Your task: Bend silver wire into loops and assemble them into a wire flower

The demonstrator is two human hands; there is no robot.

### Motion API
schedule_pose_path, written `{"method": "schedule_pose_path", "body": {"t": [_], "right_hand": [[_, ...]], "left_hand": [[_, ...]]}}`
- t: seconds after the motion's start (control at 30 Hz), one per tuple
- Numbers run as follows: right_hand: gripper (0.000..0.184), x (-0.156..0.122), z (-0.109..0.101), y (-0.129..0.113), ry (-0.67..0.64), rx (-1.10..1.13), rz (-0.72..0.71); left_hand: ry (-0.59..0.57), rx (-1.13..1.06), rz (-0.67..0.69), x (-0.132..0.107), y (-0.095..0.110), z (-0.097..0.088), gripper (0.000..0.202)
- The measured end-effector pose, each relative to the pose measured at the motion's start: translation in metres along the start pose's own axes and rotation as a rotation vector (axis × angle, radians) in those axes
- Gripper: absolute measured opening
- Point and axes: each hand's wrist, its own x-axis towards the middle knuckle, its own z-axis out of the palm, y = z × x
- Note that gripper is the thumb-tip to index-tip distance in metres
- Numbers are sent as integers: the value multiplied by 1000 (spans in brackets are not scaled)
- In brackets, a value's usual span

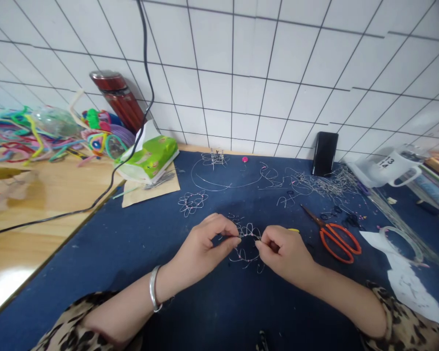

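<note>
A small wire flower (pixel 247 243) made of thin looped wire with tiny pink beads lies on the dark blue cloth (pixel 139 243) between my hands. My left hand (pixel 205 243), a silver bangle on its wrist, pinches the flower's left side with thumb and forefinger. On the flower's right side, my right hand (pixel 283 249) is closed in a pinch. A second finished wire flower (pixel 192 202) rests farther back to the left, untouched.
Orange-handled scissors (pixel 334 235) lie right of my right hand. Loose wires (pixel 314 184), a black phone (pixel 325 153) against the tiled wall, a white jug (pixel 391 168), a green tissue pack (pixel 149 158), a red flask (pixel 120 100) and coloured pipe cleaners (pixel 40 136) sit behind.
</note>
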Motion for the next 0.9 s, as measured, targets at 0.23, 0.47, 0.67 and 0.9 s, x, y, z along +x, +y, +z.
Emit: {"method": "schedule_pose_path", "body": {"t": [0.23,0.47,0.67,0.9], "right_hand": [[24,3,-6,2,64,14,79],[23,2,-4,4,63,-45,4],[23,3,-1,3,22,3,1],[23,3,0,5,28,24,15]], "left_hand": [[-61,-80,-139,1,0,-1,9],[34,-143,-167,1,-4,1,9],[27,-279,-279,2,-5,4,11],[5,-554,-439,2,-5,11,15]]}}
